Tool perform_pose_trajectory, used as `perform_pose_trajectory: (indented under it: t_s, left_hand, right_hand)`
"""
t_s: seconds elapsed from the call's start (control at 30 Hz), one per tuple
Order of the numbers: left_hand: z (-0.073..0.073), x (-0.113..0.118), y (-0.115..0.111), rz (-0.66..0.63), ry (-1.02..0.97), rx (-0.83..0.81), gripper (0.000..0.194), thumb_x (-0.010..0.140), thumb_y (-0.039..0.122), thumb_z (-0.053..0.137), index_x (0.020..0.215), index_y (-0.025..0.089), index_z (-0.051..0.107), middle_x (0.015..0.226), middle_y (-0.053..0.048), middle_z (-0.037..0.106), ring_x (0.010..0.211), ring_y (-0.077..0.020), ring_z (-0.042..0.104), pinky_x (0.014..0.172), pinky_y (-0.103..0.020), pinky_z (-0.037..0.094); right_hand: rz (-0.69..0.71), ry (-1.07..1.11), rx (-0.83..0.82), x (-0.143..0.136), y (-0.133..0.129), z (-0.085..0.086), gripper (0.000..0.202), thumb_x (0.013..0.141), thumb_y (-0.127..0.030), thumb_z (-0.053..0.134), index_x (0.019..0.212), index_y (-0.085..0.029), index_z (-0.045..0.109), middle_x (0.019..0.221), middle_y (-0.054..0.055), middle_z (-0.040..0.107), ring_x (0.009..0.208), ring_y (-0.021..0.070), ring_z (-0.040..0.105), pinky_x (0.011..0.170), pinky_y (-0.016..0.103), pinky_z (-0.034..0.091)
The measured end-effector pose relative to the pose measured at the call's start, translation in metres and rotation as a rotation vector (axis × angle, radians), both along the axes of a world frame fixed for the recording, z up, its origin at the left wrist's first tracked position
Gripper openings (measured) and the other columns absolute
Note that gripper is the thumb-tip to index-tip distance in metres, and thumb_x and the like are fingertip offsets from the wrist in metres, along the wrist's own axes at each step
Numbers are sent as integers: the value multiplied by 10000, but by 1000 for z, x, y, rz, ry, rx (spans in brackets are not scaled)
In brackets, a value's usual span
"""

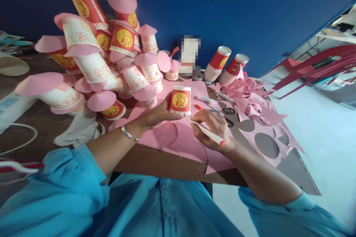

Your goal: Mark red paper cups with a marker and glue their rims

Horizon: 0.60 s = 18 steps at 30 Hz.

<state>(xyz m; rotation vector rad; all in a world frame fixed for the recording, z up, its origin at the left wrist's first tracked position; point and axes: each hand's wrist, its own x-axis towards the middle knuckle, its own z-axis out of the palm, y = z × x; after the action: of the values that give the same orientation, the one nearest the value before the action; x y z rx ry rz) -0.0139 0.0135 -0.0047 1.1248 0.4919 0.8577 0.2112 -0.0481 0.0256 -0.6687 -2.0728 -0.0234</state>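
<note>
A red paper cup (180, 100) with a round gold emblem stands above the pink paper, its white bottom band marked with drawn lines. My left hand (161, 114) is closed round the cup's left side and lower edge, thumb along the bottom. In my right hand (213, 127) is a white marker pen (207, 133) with an orange end, held like a pencil. Its tip meets the cup's lower right edge. Under both hands lie pink paper sheets (164, 137). An orange marker cap (198, 107) and black-handled scissors (228, 111) rest just beyond my right hand.
A tall pile of paper cups with pink cone tops (91, 66) fills the left. Two cup stacks (219, 63) stand at the back against the blue wall (222, 11). Pink scraps (247, 92) and a sheet with round holes (257, 129) lie right, near a red chair (314, 66).
</note>
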Motion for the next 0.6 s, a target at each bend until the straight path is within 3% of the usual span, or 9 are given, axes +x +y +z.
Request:
perform_pose_trajectory:
  t_s: [0.6]
  left_hand:
    - [-4,0,-1,26,105,0,947,722,303,1019,1522,278,514,1431,-142,704,1376,-402,668,1120,-554,551]
  right_hand:
    - [19,-14,2,-2,1,0,118,1030,-133,624,1092,-233,620,858,19,766,730,172,759,612,288,609]
